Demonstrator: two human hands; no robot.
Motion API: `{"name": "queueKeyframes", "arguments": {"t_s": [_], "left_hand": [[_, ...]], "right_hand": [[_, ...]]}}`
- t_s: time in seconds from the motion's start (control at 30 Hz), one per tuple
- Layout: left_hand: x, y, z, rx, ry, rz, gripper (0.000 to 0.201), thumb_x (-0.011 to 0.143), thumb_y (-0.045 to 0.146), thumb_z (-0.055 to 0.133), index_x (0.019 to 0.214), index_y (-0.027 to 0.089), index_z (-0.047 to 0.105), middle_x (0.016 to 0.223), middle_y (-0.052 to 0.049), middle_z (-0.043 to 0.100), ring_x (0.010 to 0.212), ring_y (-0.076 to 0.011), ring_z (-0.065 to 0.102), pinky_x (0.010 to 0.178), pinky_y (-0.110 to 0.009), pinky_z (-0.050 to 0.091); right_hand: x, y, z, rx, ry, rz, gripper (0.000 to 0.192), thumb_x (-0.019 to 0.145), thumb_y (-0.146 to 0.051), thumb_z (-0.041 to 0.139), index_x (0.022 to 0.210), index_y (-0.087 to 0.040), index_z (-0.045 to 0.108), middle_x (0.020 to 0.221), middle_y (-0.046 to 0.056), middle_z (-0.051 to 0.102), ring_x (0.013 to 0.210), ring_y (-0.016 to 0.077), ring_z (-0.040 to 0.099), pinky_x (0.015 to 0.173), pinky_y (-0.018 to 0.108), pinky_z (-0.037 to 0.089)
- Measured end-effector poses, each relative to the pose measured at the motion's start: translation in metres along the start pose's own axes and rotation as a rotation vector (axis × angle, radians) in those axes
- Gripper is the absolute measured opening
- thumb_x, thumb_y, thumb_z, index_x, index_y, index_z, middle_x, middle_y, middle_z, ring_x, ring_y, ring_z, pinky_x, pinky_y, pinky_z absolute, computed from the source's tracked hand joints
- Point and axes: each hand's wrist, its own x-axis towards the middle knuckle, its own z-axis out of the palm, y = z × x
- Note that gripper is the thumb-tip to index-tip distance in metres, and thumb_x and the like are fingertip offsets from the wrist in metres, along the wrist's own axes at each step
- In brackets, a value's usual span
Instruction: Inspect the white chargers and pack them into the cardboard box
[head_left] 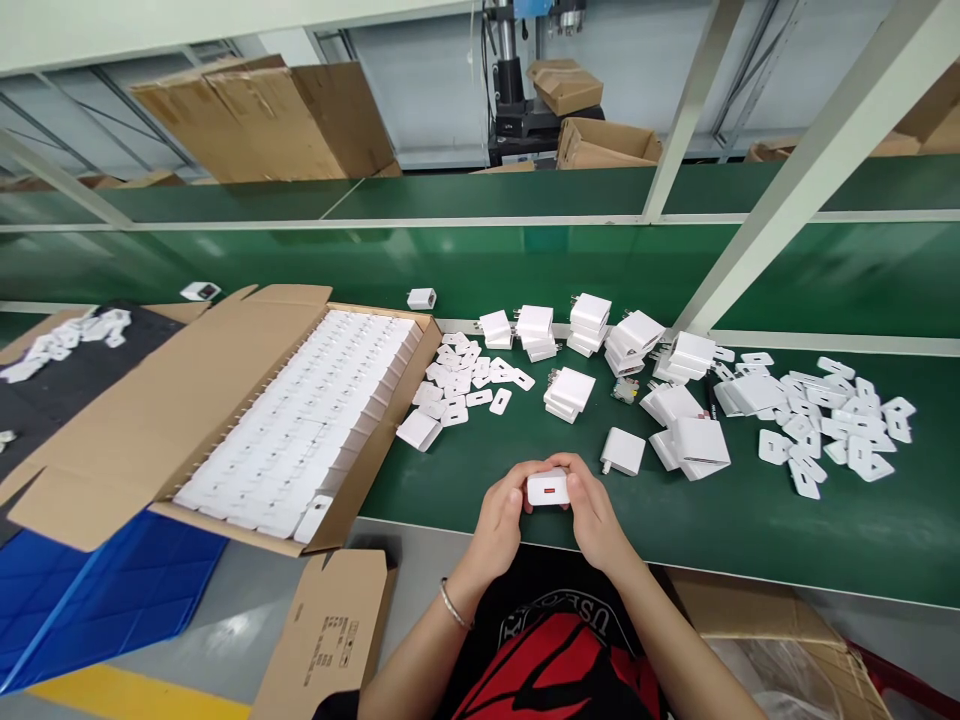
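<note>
left hand point(501, 525) + right hand point(596, 520) both grasp charger point(547, 489) | at green table point(465, 480) near edge | bare surface just ahead

White charger point(547, 488) — red port — over green bench point(465, 470).

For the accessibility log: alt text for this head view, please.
Both hands, left hand and right hand, hold one white charger above a green bench. Loose charger parts lie beyond, and an open carton of packed chargers sits left.
</note>
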Motion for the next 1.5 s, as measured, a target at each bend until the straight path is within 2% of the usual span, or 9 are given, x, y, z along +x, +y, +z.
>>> {"name": "queueKeyframes", "arguments": {"t_s": [0.1,0.17,0.27,0.37,0.6,1.13,1.27,1.37,1.5], "left_hand": [[0.000,-0.001,0.001,0.002,0.006,-0.002,0.056,0.111,0.062,0.035,0.129,0.022,0.069,0.122,-0.010,0.074,0.099,-0.0238,0.068,0.086,-0.035,0.053],[-0.002,-0.003,0.000,-0.007,-0.002,-0.025,0.052,0.112,0.059,0.038,0.141,0.022,0.060,0.132,-0.012,0.071,0.113,-0.0270,0.069,0.097,-0.038,0.053],[-0.007,-0.009,-0.002,-0.054,-0.037,-0.043,0.053,0.112,0.055,0.040,0.155,0.024,0.045,0.143,-0.014,0.066,0.122,-0.0280,0.067,0.102,-0.041,0.054],[-0.013,-0.018,-0.004,-0.079,-0.011,0.033,0.049,0.112,0.051,0.045,0.154,0.026,0.045,0.150,-0.015,0.059,0.131,-0.0283,0.063,0.108,-0.042,0.053],[-0.021,-0.028,-0.001,-0.051,0.102,0.135,0.046,0.110,0.051,0.053,0.149,0.026,0.052,0.143,-0.014,0.061,0.123,-0.0268,0.065,0.103,-0.040,0.055],[-0.016,-0.023,-0.003,-0.099,0.054,0.090,0.046,0.108,0.052,0.055,0.148,0.028,0.055,0.141,-0.013,0.064,0.122,-0.0279,0.066,0.102,-0.040,0.056],[-0.015,-0.019,-0.006,-0.142,-0.012,0.070,0.058,0.111,0.062,0.038,0.156,0.029,0.051,0.151,-0.013,0.058,0.133,-0.0307,0.059,0.113,-0.045,0.048],[-0.011,-0.016,-0.008,-0.194,-0.006,0.033,0.061,0.112,0.062,0.026,0.159,0.030,0.048,0.136,-0.011,0.064,0.118,-0.0266,0.061,0.106,-0.043,0.050],[-0.005,-0.014,-0.008,-0.168,-0.090,0.049,0.060,0.108,0.061,0.052,0.158,0.029,0.048,0.121,-0.008,0.066,0.098,-0.0215,0.061,0.095,-0.039,0.051]], "right_hand": [[-0.002,0.001,0.000,-0.004,-0.015,-0.024,0.052,0.112,-0.063,0.029,0.130,-0.024,0.058,0.102,0.006,0.072,0.083,0.0214,0.067,0.073,0.035,0.053],[-0.005,0.001,0.000,-0.001,-0.029,-0.040,0.045,0.110,-0.059,0.042,0.138,-0.024,0.052,0.114,0.008,0.071,0.093,0.0227,0.069,0.081,0.036,0.056],[-0.008,0.001,0.000,-0.011,-0.019,-0.038,0.051,0.103,-0.046,0.062,0.146,-0.025,0.045,0.132,0.012,0.066,0.111,0.0251,0.069,0.094,0.040,0.058],[-0.010,0.002,0.001,-0.015,-0.010,-0.066,0.054,0.099,-0.041,0.069,0.145,-0.025,0.047,0.138,0.014,0.064,0.121,0.0275,0.067,0.102,0.043,0.057],[-0.008,0.003,0.000,-0.042,-0.030,-0.177,0.039,0.103,-0.052,0.064,0.130,-0.024,0.058,0.118,0.010,0.070,0.104,0.0261,0.070,0.089,0.038,0.058],[-0.013,0.007,0.012,-0.053,0.095,-0.217,0.032,0.103,-0.040,0.065,0.130,-0.026,0.057,0.114,0.007,0.068,0.099,0.0241,0.068,0.084,0.036,0.058],[-0.013,0.010,0.011,-0.045,0.151,-0.267,0.044,0.097,-0.050,0.073,0.131,-0.027,0.058,0.113,0.008,0.066,0.099,0.0254,0.066,0.084,0.038,0.057],[-0.010,0.012,0.009,0.037,0.210,-0.204,0.048,0.093,-0.056,0.078,0.127,-0.027,0.060,0.111,0.007,0.066,0.096,0.0249,0.067,0.080,0.037,0.058],[-0.007,0.013,0.006,0.266,0.177,-0.067,0.046,0.097,-0.064,0.068,0.124,-0.028,0.058,0.107,0.007,0.071,0.092,0.0243,0.071,0.076,0.036,0.061]]}}
